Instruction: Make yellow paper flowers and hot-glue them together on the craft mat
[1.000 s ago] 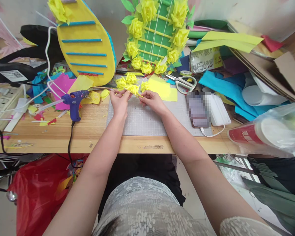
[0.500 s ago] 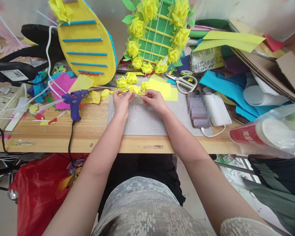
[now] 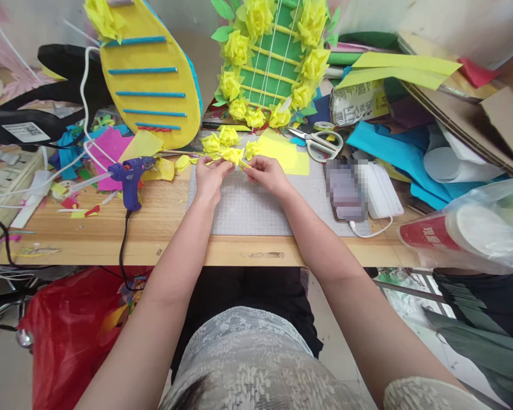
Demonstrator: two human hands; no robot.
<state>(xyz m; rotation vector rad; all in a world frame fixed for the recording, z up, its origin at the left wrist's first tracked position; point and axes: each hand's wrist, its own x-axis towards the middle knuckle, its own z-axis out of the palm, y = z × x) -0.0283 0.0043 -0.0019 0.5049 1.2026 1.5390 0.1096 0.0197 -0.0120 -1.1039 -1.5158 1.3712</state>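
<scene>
My left hand [image 3: 209, 177] and my right hand [image 3: 268, 173] meet over the far edge of a grey cutting mat [image 3: 248, 208]. Both pinch a small yellow paper flower [image 3: 232, 155] between their fingertips, the left on its left side, the right on a thin yellow strip at its right. Just beyond it lie other finished yellow paper flowers [image 3: 222, 138] and a yellow paper sheet [image 3: 282, 152]. A green guitar-shaped board ringed with yellow flowers [image 3: 273, 62] stands behind them.
A purple glue gun [image 3: 130, 177] stands left of the mat, its cord hanging over the table edge. Scissors [image 3: 318, 142], a phone [image 3: 344, 191] and a white power bank [image 3: 378, 191] lie right. A yellow striped board [image 3: 149, 80], paper scraps, blue felt and a bagged cup [image 3: 465, 233] crowd the table.
The hands have stayed in place and worked the flower between the fingertips, bringing it slightly closer together; nothing else moved.
</scene>
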